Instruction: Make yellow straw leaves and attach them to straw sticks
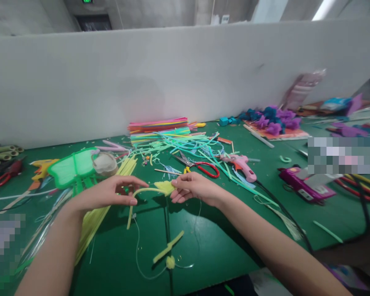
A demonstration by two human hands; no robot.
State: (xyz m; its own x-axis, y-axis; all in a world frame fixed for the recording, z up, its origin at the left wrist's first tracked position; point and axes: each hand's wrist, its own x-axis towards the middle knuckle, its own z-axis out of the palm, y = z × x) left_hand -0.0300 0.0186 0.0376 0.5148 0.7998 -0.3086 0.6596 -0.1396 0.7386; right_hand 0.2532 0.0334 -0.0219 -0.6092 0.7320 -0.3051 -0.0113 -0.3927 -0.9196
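My right hand (pixel 193 189) pinches a yellow pipe-cleaner piece (pixel 165 188), flat and leaf-shaped at that end, between thumb and fingers. From it a thin yellow stem arches left and bends down. My left hand (pixel 120 191) is at that bend, thumb and forefinger apart, with the thumb tip beside the stem; whether it touches is hard to tell. On the table below lie a short yellow pipe cleaner (pixel 168 247) and a small yellow fuzzy ball (pixel 170 262) on clear thread. A bundle of yellow pipe cleaners (pixel 94 224) lies under my left forearm.
Red-handled scissors (pixel 207 167) and a pink glue gun (pixel 243 164) lie beyond my right hand. Loose green pipe cleaners (pixel 169 142) and a coloured stack (pixel 158 125) sit before the white partition (pixel 172 78). A green plastic piece (pixel 74 164) and yellow glue gun (pixel 43 168) are left.
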